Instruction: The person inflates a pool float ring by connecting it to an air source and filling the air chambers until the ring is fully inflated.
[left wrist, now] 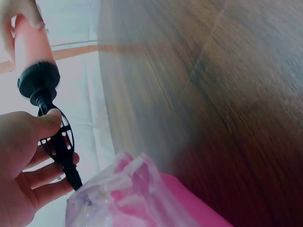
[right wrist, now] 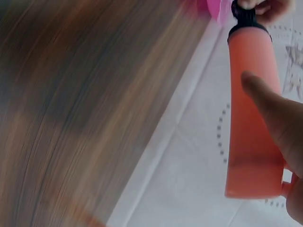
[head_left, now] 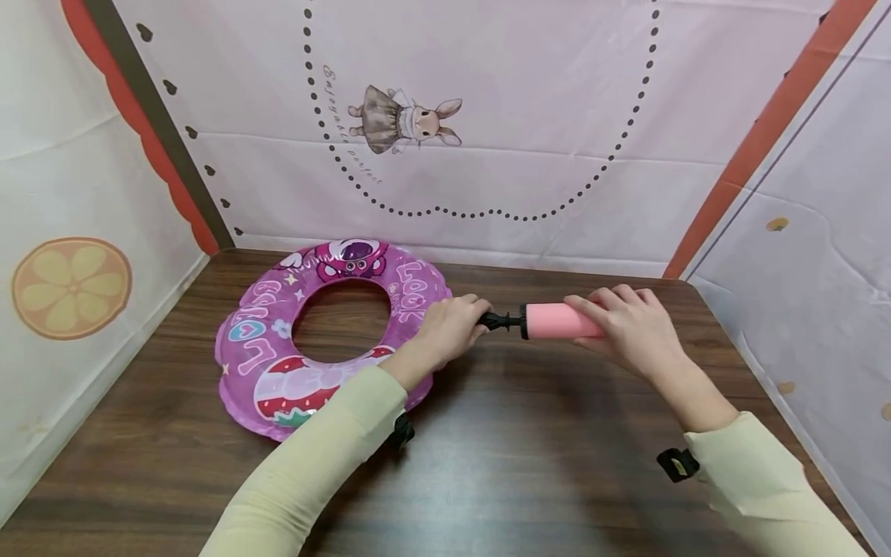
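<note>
A purple inflatable swim ring printed with a bear, letters and a strawberry lies on the table's left side. At its right edge my left hand holds the black nozzle of a pink hand pump, thumb on top. In the left wrist view, the nozzle tip meets the ring's clear, wrinkled plastic; whether it sits inside a valve I cannot tell. My right hand grips the pump's other end, its thumb along the barrel. Part of a pink handle shows by that palm.
The dark wood table runs back to a pink printed cloth, with more cloth on both sides. Black straps sit by both sleeves.
</note>
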